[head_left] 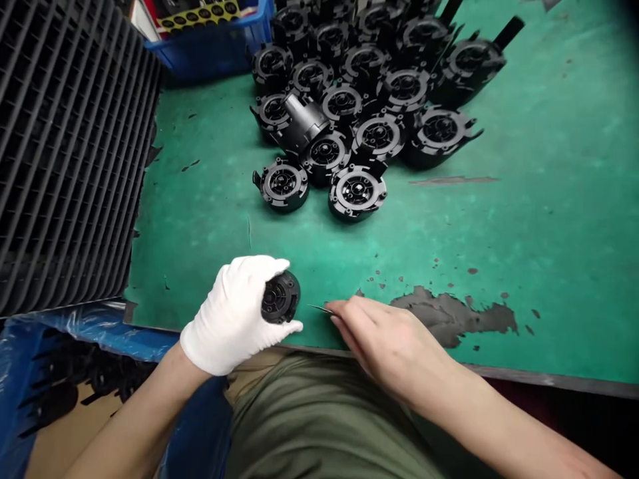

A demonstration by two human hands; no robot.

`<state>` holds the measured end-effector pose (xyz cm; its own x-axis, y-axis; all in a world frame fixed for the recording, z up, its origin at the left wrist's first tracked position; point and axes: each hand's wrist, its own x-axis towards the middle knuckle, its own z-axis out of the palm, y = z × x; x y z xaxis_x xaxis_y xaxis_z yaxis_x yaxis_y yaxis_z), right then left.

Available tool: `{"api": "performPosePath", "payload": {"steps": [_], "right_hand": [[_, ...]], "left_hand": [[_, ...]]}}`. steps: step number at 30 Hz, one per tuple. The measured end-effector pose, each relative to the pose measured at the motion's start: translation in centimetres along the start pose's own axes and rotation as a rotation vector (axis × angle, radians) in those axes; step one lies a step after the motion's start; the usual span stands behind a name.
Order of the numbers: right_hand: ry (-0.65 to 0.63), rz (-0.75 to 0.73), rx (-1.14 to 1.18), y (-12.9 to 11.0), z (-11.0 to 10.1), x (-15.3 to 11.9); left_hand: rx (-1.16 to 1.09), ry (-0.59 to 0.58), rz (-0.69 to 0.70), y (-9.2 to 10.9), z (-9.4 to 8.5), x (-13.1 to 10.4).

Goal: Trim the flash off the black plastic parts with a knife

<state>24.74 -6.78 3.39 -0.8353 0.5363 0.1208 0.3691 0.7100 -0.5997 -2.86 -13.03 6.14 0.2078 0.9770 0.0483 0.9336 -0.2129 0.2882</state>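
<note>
My left hand [237, 313], in a white glove, is wrapped round a round black plastic part [281, 297] near the front edge of the green table. The part's ribbed face is turned up towards me. Bare and pinched, my right hand [387, 339] grips a thin pointed metal tool [321, 309] whose tip points left at the part, a small gap away from it. Farther back, several similar black housings [357, 189] stand in a cluster, and one housing [302, 123] lies tilted on top of others.
Stacked black grid trays [64, 146] rise at the left. A blue bin [210, 50] stands at the back left, and a lined blue box [20, 359] with black parts is below the table. The green table [549, 233] has a worn grey patch [449, 316] at the right.
</note>
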Motion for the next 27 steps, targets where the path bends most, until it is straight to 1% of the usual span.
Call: {"api": "performPosePath", "payload": {"steps": [3,5,8,13,17,19,22,25,27], "right_hand": [[-0.101,-0.050,-0.075,-0.4,0.5,1.3],[-0.132,-0.081,-0.099,-0.5,0.5,1.8],[-0.123,-0.113,-0.149,-0.6,0.4,2.0],[-0.146,-0.115,-0.231,-1.3,0.3,1.9],[-0.114,-0.113,-0.307,-1.4,0.3,2.3],[-0.139,-0.098,-0.274,-1.1,0.3,2.6],[-0.213,-0.044,-0.128,-0.3,0.3,3.0],[-0.202,0.055,-0.010,0.1,0.4,2.9],[-0.201,0.088,-0.004,0.0,0.4,2.9]], "left_hand": [[-0.025,-0.012,-0.006,0.2,0.4,0.1],[-0.041,-0.022,-0.016,0.2,0.6,0.2],[-0.054,-0.034,-0.013,0.2,0.6,0.2],[-0.055,-0.032,0.017,0.2,0.5,0.3],[-0.053,-0.012,0.029,0.3,0.6,0.4],[-0.059,-0.020,0.026,0.3,0.5,0.4],[-0.075,-0.059,0.005,0.2,0.3,0.3],[-0.073,-0.094,0.003,0.1,0.0,0.2],[-0.067,-0.109,0.006,0.0,-0.1,0.1]]}}
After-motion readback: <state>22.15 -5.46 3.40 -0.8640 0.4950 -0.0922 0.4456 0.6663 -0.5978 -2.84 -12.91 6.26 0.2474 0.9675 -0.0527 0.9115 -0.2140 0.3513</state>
